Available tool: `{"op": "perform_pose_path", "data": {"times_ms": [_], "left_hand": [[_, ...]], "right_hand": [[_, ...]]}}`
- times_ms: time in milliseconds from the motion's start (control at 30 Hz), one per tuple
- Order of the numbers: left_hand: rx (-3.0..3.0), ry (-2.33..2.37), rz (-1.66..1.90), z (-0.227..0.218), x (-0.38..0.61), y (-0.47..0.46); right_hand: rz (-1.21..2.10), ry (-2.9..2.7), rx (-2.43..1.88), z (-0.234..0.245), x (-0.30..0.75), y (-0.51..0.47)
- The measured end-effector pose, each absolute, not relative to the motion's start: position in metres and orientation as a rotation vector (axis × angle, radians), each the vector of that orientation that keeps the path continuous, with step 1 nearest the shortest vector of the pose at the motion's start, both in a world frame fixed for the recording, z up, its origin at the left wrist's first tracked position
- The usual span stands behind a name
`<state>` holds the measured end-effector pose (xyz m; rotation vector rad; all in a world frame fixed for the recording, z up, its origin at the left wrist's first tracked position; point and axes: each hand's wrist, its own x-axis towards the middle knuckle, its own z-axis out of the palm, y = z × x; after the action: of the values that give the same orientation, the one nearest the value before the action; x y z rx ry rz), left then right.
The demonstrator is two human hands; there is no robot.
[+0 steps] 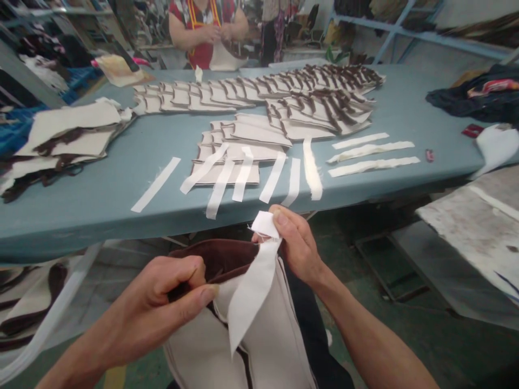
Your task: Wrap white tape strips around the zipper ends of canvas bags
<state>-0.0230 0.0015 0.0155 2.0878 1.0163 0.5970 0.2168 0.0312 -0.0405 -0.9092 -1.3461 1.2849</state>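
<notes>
A cream fabric piece (267, 335) with a dark brown velvet edge (221, 258) lies on my lap below the table. My left hand (162, 302) is closed, pinching the brown edge at its left end. My right hand (294, 240) is closed, pinching the top of a white fabric strip (251, 294) against the right end of that edge. The strip hangs down over the cream piece and ends in a point.
The blue-grey table (101, 189) in front holds several white strips (243, 175), three cream strips (371, 154) and overlapping rows of cream pieces with brown trim (316, 102). Another pile (68, 135) lies at left. A person in red (206, 32) works at the far side.
</notes>
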Motion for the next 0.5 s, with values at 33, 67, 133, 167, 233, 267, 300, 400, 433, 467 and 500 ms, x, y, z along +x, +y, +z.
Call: {"op": "perform_pose_path", "data": {"times_ms": [33,67,133,167,233,267,300,400,433,467,500], "left_hand": [[2.124,1.007,0.633,0.017,-0.024,-0.002],[2.156,0.996,0.67,0.019,-0.026,-0.005],[2.2,0.995,0.705,0.02,-0.029,-0.009],[2.212,1.006,0.691,0.021,-0.031,-0.01],[2.215,1.027,0.589,0.02,-0.034,-0.01],[2.21,1.025,0.527,0.02,-0.035,-0.009],[2.204,1.012,0.477,0.019,-0.035,-0.008],[2.21,0.968,0.375,0.017,-0.031,-0.004],[2.223,0.953,0.355,0.017,-0.028,-0.002],[2.239,0.946,0.333,0.017,-0.025,-0.001],[2.257,0.942,0.316,0.017,-0.021,0.001]], "right_hand": [[1.279,-1.336,-0.909,-0.044,0.215,0.031],[1.271,-1.321,-0.907,-0.047,0.212,0.031],[1.257,-1.278,-0.911,-0.05,0.206,0.03],[1.253,-1.254,-0.915,-0.051,0.202,0.029],[1.242,-1.208,-0.912,-0.048,0.195,0.026],[1.231,-1.198,-0.906,-0.046,0.192,0.025],[1.219,-1.196,-0.902,-0.043,0.188,0.024],[1.186,-1.189,-0.914,-0.036,0.178,0.021],[1.172,-1.187,-0.92,-0.034,0.175,0.02],[1.158,-1.185,-0.921,-0.033,0.172,0.018],[1.144,-1.188,-0.916,-0.032,0.17,0.017]]}}
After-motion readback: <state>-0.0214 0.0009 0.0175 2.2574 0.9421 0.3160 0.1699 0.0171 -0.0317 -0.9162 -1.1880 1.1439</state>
